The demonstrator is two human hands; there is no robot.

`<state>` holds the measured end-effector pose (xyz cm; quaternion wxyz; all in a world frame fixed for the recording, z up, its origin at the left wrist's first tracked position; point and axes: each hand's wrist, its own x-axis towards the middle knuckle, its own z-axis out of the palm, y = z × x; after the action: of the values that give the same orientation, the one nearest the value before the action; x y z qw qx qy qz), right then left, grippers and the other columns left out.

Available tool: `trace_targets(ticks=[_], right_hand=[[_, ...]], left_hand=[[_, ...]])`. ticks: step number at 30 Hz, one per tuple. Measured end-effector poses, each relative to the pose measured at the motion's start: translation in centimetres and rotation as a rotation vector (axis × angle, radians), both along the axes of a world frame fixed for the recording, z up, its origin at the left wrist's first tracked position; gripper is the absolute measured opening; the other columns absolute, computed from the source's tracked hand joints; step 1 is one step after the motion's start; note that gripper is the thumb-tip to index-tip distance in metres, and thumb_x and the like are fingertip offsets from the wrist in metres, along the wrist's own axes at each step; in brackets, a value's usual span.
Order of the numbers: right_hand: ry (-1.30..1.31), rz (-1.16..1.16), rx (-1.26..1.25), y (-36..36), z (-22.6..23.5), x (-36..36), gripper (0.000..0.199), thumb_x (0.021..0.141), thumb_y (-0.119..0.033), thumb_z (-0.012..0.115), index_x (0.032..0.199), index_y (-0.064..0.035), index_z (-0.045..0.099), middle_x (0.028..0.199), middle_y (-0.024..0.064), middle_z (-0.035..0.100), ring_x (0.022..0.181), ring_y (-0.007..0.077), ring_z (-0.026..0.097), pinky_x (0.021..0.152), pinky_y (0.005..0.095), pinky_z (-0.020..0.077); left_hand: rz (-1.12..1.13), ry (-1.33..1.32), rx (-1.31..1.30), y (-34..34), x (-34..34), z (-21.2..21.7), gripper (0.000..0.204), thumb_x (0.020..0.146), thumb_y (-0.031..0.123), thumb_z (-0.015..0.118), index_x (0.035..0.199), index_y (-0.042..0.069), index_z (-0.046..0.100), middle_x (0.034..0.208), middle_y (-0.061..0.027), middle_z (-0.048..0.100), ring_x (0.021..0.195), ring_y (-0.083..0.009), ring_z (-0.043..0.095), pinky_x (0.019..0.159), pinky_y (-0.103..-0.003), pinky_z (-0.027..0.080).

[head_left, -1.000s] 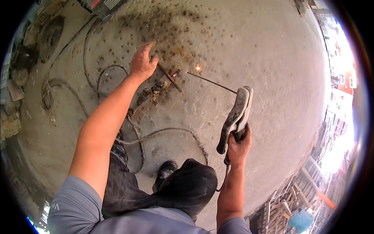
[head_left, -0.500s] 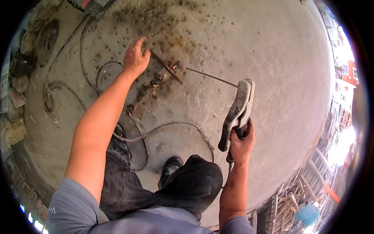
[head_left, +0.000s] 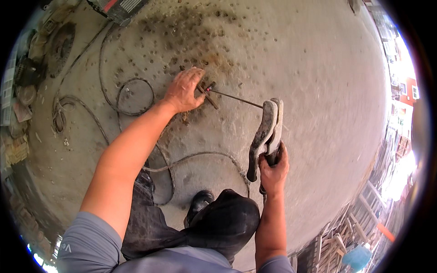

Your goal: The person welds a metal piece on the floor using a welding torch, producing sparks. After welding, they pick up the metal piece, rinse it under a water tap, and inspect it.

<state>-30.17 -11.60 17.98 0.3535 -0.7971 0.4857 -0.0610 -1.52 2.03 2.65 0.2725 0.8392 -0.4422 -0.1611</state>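
Observation:
My right hand (head_left: 274, 175) grips the handle of a welding electrode holder (head_left: 267, 132). A thin electrode (head_left: 239, 99) runs leftward from its jaws. The electrode's far end is at or very near a small red-glowing spot on a short dark metal piece (head_left: 210, 86). Crossing beside that piece, a narrow metal bar (head_left: 210, 99) lies at a slant, partly under my left hand (head_left: 185, 88). That hand reaches over the bar with thumb and fingers apart; whether it touches the bar is unclear. It hides most of a crusty, rusty clump (head_left: 185, 119) on the ground.
Grey cables (head_left: 195, 155) loop over the pitted concrete floor (head_left: 327, 113) at left and near my feet. A boxy machine (head_left: 119, 9) stands at the far left. Clutter lines the left edge; wooden frames (head_left: 353, 223) and a blue container (head_left: 357, 258) sit at lower right.
My left hand has moved right and nearer, from the bar's far end to over its middle. The electrode holder has shifted left, bringing the electrode's end to the glowing spot.

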Motion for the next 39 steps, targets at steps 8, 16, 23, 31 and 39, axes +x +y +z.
trace_targets(ticks=[8, 16, 23, 31, 39], right_hand=[[-0.011, 0.001, -0.005, 0.0, -0.3, 0.2, 0.061, 0.08, -0.009, 0.075, 0.133, 0.0056, 0.051, 0.101, 0.0226, 0.072, 0.09, 0.0274, 0.072, 0.08, 0.0363, 0.0549], [-0.015, 0.034, -0.035, -0.1, -0.3, 0.6, 0.061, 0.08, -0.011, 0.076, 0.133, 0.0067, 0.051, 0.091, 0.0201, 0.071, 0.078, 0.0234, 0.07, 0.075, 0.0338, 0.0542], [-0.028, 0.051, -0.044, 0.0, -0.4, 0.8, 0.062, 0.079, -0.011, 0.076, 0.132, 0.0061, 0.05, 0.085, 0.0187, 0.07, 0.071, 0.024, 0.068, 0.071, 0.0337, 0.0534], [-0.017, 0.095, -0.092, -0.1, -0.6, 0.6, 0.063, 0.078, -0.012, 0.077, 0.133, 0.005, 0.051, 0.083, 0.0175, 0.069, 0.07, 0.0223, 0.067, 0.069, 0.033, 0.0534], [0.007, 0.157, -0.136, -0.2, -0.2, 1.0, 0.063, 0.08, -0.011, 0.075, 0.136, 0.002, 0.049, 0.093, 0.0202, 0.07, 0.08, 0.0228, 0.07, 0.071, 0.0332, 0.0535]], left_hand=[[-0.129, -0.066, -0.018, -1.4, -1.7, -1.8, 0.08, 0.086, 0.039, 0.069, 0.149, 0.001, 0.036, 0.154, -0.0156, 0.038, 0.145, -0.0306, 0.033, 0.12, -0.044, 0.027], [-0.13, -0.083, -0.135, -2.0, -2.7, -2.8, 0.082, 0.083, 0.036, 0.073, 0.148, 0.001, 0.037, 0.151, -0.0182, 0.041, 0.142, -0.0357, 0.035, 0.12, -0.047, 0.027], [-0.144, -0.074, -0.076, -2.0, -2.6, -2.4, 0.082, 0.087, 0.039, 0.069, 0.15, 0.0, 0.035, 0.154, -0.0164, 0.038, 0.145, -0.0323, 0.032, 0.122, -0.047, 0.024], [-0.156, -0.068, -0.055, -2.1, -2.6, -2.6, 0.083, 0.088, 0.04, 0.067, 0.152, 0.001, 0.03, 0.157, -0.0154, 0.035, 0.147, -0.031, 0.029, 0.123, -0.046, 0.022], [-0.13, -0.033, -0.04, -1.9, -2.3, -2.4, 0.084, 0.088, 0.04, 0.066, 0.152, 0.001, 0.029, 0.157, -0.0157, 0.033, 0.148, -0.0314, 0.027, 0.123, -0.046, 0.021]])
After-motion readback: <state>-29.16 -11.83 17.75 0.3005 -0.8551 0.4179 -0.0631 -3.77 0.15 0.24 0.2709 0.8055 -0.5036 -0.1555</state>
